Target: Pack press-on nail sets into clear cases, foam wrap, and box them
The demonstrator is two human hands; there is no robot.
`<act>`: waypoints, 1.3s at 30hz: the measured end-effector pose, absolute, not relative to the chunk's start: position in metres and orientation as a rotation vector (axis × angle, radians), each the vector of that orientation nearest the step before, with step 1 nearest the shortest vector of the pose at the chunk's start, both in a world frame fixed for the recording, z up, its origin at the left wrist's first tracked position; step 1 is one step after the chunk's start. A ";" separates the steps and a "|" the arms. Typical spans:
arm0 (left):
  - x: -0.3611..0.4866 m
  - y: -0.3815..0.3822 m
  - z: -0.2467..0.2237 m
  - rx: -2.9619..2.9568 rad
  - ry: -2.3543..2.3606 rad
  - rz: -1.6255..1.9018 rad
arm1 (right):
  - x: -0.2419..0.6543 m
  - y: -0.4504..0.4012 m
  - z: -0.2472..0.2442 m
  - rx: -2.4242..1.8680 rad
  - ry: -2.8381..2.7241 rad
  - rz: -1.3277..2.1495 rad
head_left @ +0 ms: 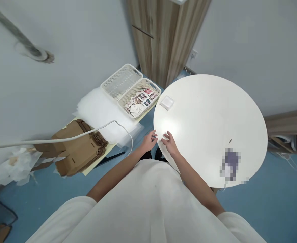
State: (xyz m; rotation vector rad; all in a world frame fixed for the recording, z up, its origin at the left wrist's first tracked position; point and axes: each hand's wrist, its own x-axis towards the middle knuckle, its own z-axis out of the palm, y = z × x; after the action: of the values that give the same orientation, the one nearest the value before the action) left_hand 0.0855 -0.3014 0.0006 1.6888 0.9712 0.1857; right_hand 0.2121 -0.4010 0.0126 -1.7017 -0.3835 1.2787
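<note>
My left hand point(149, 141) is at the left edge of the round white table point(211, 111), fingers curved and apart, with nothing seen in it. Just to its right, my right hand point(170, 144) is over the table's near-left rim. Its fingers are also spread, and I see nothing in them. A gap lies between the two hands. Beyond them, near the table's far-left edge, sits a small clear square packet or box point(167, 103); neither hand touches it.
Left of the table, a white basket point(158, 90) holds printed cards; another basket point(105, 84) adjoins it. Nearby are white translucent sheets point(98, 108), folded brown cardboard point(77, 152) and a white cable point(87, 132). A pixelated object point(231, 162) lies on the table's right. Behind stands a wooden cabinet point(161, 40).
</note>
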 end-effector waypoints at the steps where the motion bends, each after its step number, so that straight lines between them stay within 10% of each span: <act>1: 0.081 -0.305 0.005 1.692 0.971 0.176 | 0.208 -0.403 0.012 -1.730 -0.422 1.287; 18: -0.091 -0.280 0.036 1.922 1.463 0.427 | 0.106 -0.323 0.012 -1.790 -1.528 1.364; 39: -0.281 -0.257 -0.009 1.857 1.802 -0.201 | -0.079 -0.221 -0.001 -1.886 -2.321 0.982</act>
State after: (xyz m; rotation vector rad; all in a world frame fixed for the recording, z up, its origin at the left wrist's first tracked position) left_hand -0.2806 -0.2569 -0.0090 1.8566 1.8023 -0.2006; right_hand -0.0793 -0.2213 -0.0013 -1.8859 -2.3214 0.9818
